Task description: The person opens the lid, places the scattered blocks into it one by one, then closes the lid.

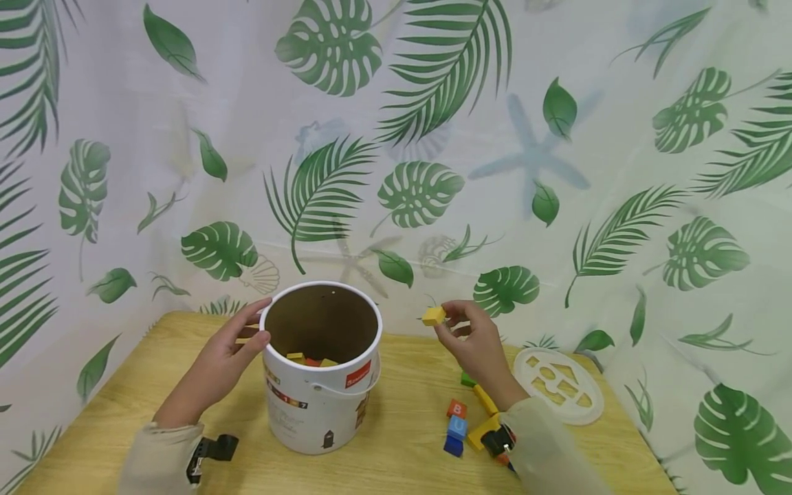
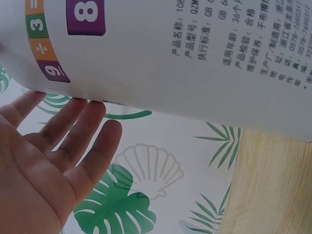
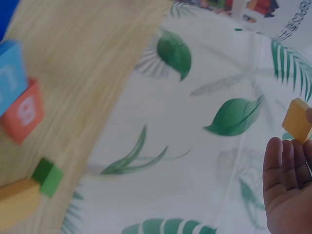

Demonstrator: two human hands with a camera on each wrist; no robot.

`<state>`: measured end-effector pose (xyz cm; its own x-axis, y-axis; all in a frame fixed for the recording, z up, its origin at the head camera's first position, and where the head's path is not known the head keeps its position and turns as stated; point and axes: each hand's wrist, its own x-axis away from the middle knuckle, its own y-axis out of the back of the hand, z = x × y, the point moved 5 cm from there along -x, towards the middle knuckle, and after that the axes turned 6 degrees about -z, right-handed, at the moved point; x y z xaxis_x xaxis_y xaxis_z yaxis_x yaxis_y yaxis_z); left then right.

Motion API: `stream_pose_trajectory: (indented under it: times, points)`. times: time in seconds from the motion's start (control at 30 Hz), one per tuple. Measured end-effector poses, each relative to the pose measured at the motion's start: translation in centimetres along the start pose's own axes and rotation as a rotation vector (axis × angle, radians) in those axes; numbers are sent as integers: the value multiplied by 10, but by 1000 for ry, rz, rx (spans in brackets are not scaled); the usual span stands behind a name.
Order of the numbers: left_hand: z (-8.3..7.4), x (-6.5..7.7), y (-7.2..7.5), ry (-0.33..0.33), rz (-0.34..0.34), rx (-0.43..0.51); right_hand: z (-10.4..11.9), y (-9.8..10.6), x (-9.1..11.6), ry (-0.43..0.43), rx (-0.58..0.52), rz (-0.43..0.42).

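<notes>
A white bucket [image 1: 322,412] with a pale rim stands upright on the table, with several coloured blocks [image 1: 312,361] low inside it. My left hand [image 1: 216,364] rests against its left side near the rim, thumb and fingers spread. In the left wrist view, the fingertips [image 2: 113,129] of this hand lie along the printed bucket wall. To the right of the bucket, my right hand [image 1: 473,337] pinches a small yellow block [image 1: 434,316] up in the air. That same yellow block [image 3: 297,120] shows at the right edge of the right wrist view.
Below my right forearm lie loose blocks: a red one [image 1: 456,409] marked B, a light blue one [image 1: 457,427] marked U, a dark blue one [image 1: 454,445], a green one [image 1: 467,379] and yellow ones. A white cut-out lid [image 1: 590,405] lies at the right. Leaf-patterned sheeting backs the table.
</notes>
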<state>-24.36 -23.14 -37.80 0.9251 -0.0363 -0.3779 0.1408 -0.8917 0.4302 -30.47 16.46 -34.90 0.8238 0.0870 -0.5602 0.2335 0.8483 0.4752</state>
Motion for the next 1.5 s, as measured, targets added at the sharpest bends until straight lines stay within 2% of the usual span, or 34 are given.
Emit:
stream_pose_trajectory:
  times: [0.33, 0.5, 0.67, 0.8, 1.0, 1.27, 1.5]
  points:
    - [0, 0, 0, -15, -5, 9, 65, -38, -16, 122, -164, 39]
    - [-1, 0, -1, -8, -1, 18, 84, -61, -18, 185, -168, 92]
    - [-1, 0, -2, -20, 0, 27, 103, -80, -17, 213, -180, 161]
    - [-2, 0, -2, -19, 0, 27, 111, -95, -19, 192, -191, 213]
    - [-2, -1, -2, -15, -3, 23, 120, -113, -26, 91, -212, 255]
    - [-4, -1, -1, -15, -4, 17, 124, -127, -23, 35, 85, 329]
    - [-3, -1, -2, -9, 4, 34, 124, -128, -19, 17, 174, 340]
